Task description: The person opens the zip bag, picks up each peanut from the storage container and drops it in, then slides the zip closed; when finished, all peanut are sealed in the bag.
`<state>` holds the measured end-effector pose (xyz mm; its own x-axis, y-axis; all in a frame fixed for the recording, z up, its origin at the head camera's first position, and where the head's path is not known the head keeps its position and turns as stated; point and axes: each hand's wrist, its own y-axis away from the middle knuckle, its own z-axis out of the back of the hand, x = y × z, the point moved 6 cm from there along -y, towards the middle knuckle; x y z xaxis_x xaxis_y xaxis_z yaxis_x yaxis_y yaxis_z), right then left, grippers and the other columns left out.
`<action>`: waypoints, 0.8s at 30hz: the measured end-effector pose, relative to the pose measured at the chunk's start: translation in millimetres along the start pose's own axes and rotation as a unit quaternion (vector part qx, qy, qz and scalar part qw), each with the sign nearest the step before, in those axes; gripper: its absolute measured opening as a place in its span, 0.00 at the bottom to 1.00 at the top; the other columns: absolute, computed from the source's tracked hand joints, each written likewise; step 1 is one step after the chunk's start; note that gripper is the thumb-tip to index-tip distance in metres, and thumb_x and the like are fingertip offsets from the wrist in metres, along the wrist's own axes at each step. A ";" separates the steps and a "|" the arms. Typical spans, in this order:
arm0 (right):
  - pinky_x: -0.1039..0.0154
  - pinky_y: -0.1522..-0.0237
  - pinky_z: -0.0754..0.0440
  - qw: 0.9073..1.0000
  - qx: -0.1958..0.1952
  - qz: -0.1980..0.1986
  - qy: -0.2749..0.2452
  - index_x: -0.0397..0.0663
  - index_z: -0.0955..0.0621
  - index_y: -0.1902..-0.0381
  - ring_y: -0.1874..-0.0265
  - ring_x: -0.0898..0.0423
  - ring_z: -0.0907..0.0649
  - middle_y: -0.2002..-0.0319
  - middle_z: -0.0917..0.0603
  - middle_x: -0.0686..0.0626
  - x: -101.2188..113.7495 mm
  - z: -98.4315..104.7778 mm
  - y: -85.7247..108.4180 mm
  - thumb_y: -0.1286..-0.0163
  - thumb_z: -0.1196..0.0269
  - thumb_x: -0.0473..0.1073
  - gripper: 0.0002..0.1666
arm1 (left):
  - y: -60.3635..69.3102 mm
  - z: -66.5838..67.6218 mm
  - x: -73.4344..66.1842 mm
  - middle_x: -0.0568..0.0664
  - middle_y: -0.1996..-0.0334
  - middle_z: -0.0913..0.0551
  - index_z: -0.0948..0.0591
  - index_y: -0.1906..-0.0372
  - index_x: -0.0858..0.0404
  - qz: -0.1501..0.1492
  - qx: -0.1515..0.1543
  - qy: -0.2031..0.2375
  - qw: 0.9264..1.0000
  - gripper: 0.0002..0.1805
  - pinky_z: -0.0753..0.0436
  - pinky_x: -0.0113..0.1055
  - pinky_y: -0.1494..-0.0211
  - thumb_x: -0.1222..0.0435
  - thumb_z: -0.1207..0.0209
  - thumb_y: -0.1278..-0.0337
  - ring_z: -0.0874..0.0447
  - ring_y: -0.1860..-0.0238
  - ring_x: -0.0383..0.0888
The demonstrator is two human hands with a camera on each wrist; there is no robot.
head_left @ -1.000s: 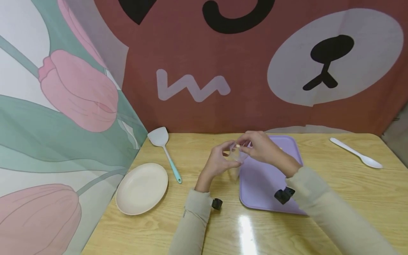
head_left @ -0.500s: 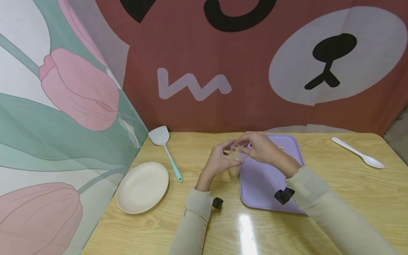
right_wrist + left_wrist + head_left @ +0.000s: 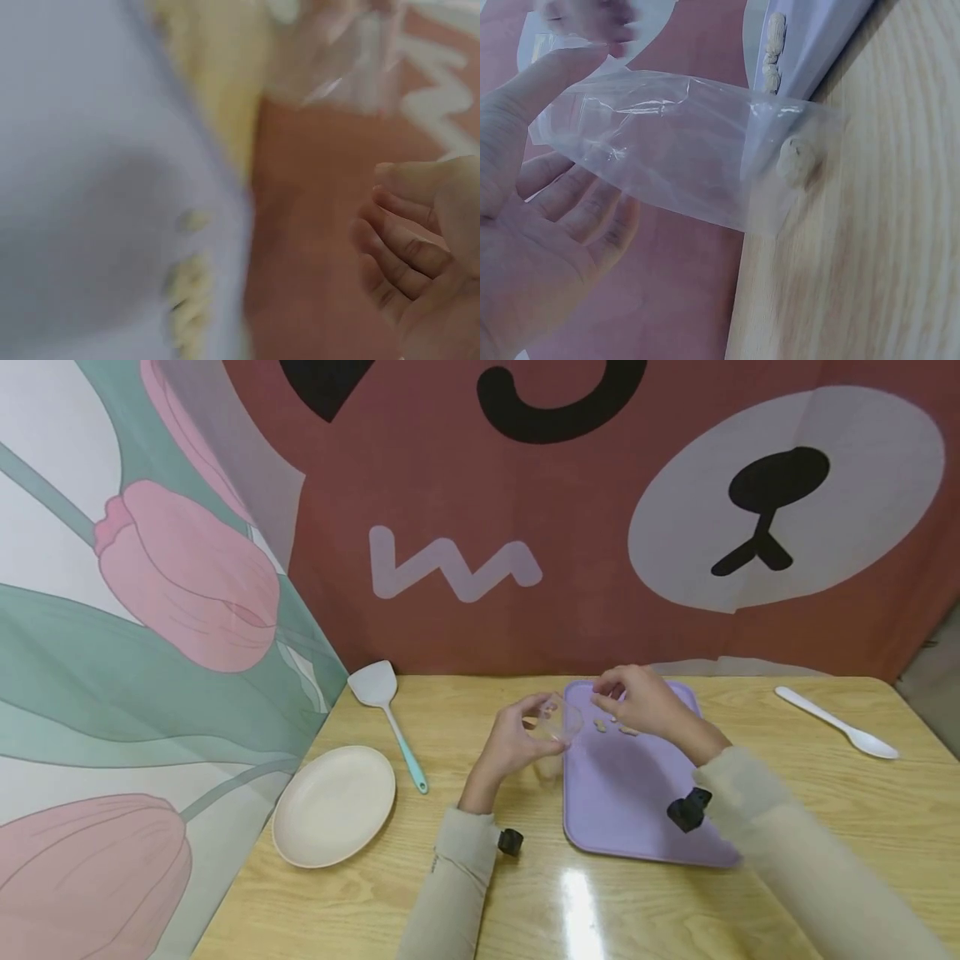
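A clear plastic zip bag (image 3: 682, 142) is held by my left hand (image 3: 513, 739), with thumb and fingers spread at its mouth. The bag hangs beside the left edge of the purple tray (image 3: 622, 810). At its bottom lies a peanut (image 3: 796, 159) in its shell. My right hand (image 3: 641, 702) is over the far part of the tray, apart from the bag. In the right wrist view its fingers (image 3: 405, 255) are loosely bent with nothing between them. Several peanuts (image 3: 602, 725) lie on the tray below it; the right hand hides part of that area.
A cream plate (image 3: 333, 806) stands at the left of the wooden table (image 3: 525, 902). Behind it lies a spatula (image 3: 390, 718) with a turquoise handle. A white spoon (image 3: 840, 722) lies at the far right. A printed cloth (image 3: 450, 635) hangs behind the table.
My right hand has left the bag's mouth and moved right over the tray. Peanuts on the tray show more clearly. The left hand stays put with the bag.
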<state>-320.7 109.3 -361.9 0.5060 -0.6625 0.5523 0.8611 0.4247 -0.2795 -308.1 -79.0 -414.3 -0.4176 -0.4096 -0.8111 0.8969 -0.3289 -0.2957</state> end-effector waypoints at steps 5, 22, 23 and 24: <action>0.55 0.67 0.20 0.999 0.016 -0.035 0.024 0.36 0.14 0.67 0.71 0.53 0.18 0.72 0.15 0.49 -48.4 -18.2 13.1 0.38 0.33 0.33 0.04 | 2.3 -2.6 2.5 0.49 0.46 0.18 0.23 0.35 0.62 0.008 0.008 0.005 1.000 0.40 0.19 0.39 0.49 0.67 0.23 0.61 0.20 0.49 0.44; 0.48 0.62 0.18 0.995 0.018 -0.055 0.087 0.33 0.14 0.66 0.66 0.45 0.16 0.69 0.14 0.42 -82.0 -46.3 23.2 0.41 0.33 0.28 0.04 | -0.4 -3.2 -0.7 0.47 0.46 0.18 0.23 0.35 0.60 -0.003 0.009 -0.007 1.000 0.39 0.20 0.31 0.52 0.65 0.23 0.60 0.21 0.50 0.42; 0.48 0.63 0.18 0.995 0.014 -0.056 0.086 0.33 0.14 0.67 0.67 0.45 0.17 0.69 0.15 0.42 -82.0 -46.6 22.6 0.41 0.33 0.28 0.04 | -0.3 -2.8 -0.6 0.47 0.46 0.18 0.23 0.35 0.60 -0.003 0.008 -0.006 1.000 0.39 0.20 0.32 0.52 0.65 0.23 0.60 0.21 0.50 0.42; 0.49 0.63 0.18 0.995 0.009 -0.057 0.085 0.33 0.15 0.67 0.68 0.46 0.17 0.70 0.15 0.43 -82.7 -47.1 22.0 0.42 0.33 0.27 0.04 | -0.2 -2.2 -0.3 0.47 0.46 0.18 0.23 0.36 0.60 -0.003 0.008 -0.005 1.000 0.39 0.20 0.32 0.52 0.65 0.23 0.60 0.21 0.50 0.42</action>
<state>-341.2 144.4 -450.7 0.4084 -0.8010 0.4377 0.9127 0.3520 -0.2075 -307.8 -76.9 -415.0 -0.4240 -0.4159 -0.8045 0.8923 -0.3441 -0.2924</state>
